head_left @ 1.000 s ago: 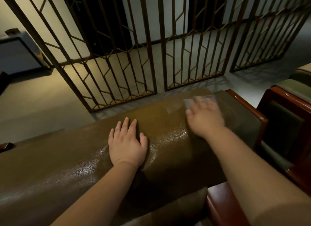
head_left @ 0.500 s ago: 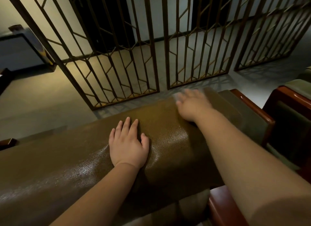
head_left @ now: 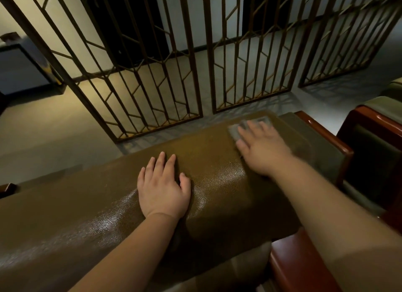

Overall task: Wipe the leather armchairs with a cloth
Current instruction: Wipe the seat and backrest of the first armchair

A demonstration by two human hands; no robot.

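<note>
The brown-green leather top of the armchair's backrest (head_left: pixel 97 209) runs across the view below me. My left hand (head_left: pixel 162 189) rests flat on it near the middle, fingers straight. Further right, my right hand (head_left: pixel 262 146) presses a small grey cloth (head_left: pixel 236 129) flat onto the leather near the backrest's far right end. Only the cloth's left and far edges show past my fingers. This hand is blurred.
A dark metal lattice screen (head_left: pixel 165 74) stands on the floor just behind the chair. The chair's red-brown wooden arm (head_left: pixel 293 267) is at lower right. A second armchair with a wooden frame (head_left: pixel 369 120) stands close on the right. A dark cabinet (head_left: pixel 24 70) sits far left.
My right hand with the cloth slid left along the backrest top, then back to the right end. My left hand has stayed put.
</note>
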